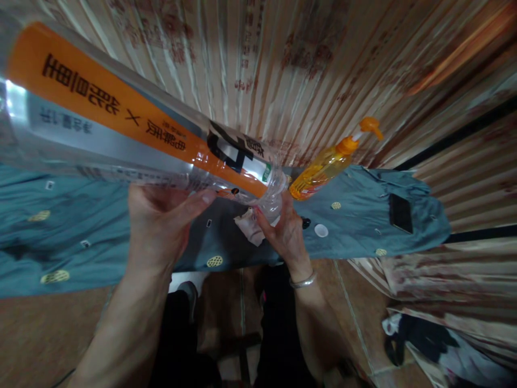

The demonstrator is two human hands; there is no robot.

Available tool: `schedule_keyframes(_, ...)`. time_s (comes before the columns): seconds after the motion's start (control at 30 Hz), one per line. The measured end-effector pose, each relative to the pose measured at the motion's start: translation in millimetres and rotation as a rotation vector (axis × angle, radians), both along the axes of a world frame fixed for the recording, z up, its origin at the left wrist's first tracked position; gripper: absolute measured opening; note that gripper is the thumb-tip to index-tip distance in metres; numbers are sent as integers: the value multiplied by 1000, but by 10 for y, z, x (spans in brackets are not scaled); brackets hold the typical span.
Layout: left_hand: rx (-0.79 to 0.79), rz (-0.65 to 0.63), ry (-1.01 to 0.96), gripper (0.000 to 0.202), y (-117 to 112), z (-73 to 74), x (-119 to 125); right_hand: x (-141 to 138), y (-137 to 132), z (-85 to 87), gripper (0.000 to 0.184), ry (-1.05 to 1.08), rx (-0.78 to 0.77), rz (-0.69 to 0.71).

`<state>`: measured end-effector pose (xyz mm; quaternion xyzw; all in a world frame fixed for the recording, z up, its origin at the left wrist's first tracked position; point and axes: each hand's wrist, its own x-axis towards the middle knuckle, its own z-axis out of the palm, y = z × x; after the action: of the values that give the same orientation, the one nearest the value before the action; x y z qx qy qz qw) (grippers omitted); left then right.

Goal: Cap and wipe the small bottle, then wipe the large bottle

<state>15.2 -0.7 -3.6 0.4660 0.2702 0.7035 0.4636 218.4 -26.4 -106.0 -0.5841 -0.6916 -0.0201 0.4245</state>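
Note:
A large clear plastic bottle [161,140] with an orange and silver label lies tilted across the view, its neck end down to the right. My left hand [161,215] supports its body from below, thumb along the near side. At the neck, my right hand [286,231] has its fingers closed around the bottle, and a silver bangle is on that wrist. A crumpled pale tissue or wipe [250,226] shows just beside the right thumb; whether the hand holds it or it rests on the cloth, I cannot tell.
A yellow pump bottle [323,170] with an orange top stands behind the right hand. A white round cap [321,230], a small dark object [306,222] and a black phone [400,213] lie on the teal cloth [355,237]. Patterned curtains [242,64] hang behind; clothes [432,345] lie lower right.

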Motion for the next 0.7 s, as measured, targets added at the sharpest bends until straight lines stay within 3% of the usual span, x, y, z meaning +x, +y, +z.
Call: schedule_keyframes(0.7, 55, 7, -13, 48, 53, 7, 14, 27, 6, -48, 71, -12, -24, -31)
